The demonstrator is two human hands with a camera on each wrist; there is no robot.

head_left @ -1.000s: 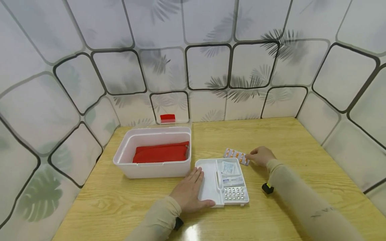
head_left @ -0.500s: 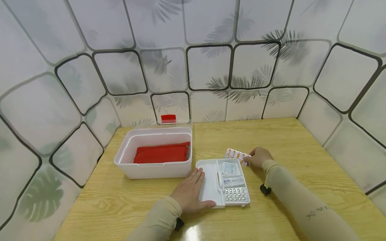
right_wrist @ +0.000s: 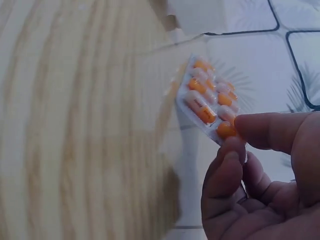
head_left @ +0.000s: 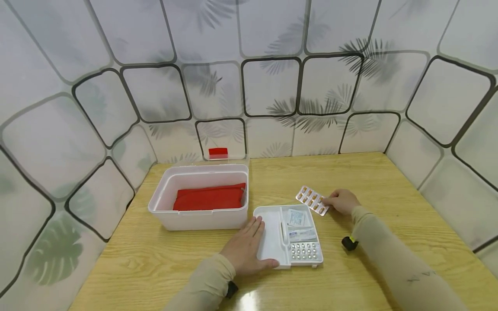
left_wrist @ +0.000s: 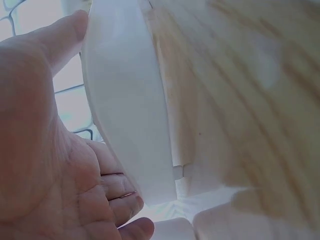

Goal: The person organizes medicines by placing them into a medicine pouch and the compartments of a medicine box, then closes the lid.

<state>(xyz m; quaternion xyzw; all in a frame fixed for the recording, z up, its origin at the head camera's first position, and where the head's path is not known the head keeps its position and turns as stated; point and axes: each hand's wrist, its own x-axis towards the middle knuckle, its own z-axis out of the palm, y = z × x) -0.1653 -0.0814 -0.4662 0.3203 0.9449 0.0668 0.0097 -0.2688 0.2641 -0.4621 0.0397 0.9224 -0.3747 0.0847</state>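
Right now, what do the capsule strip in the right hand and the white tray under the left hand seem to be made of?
The capsule strip looks like a foil and clear plastic blister: silvery backing, glossy bubbles over orange capsules. The right hand pinches its end. The white tray seems moulded plastic with a smooth, slightly shiny finish and thin dividers. The left hand rests flat on its edge.

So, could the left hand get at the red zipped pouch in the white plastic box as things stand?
Probably yes: the left hand rests flat on the white divided tray, holding nothing, and the white plastic box beside it is open, the red zipped pouch uncovered.
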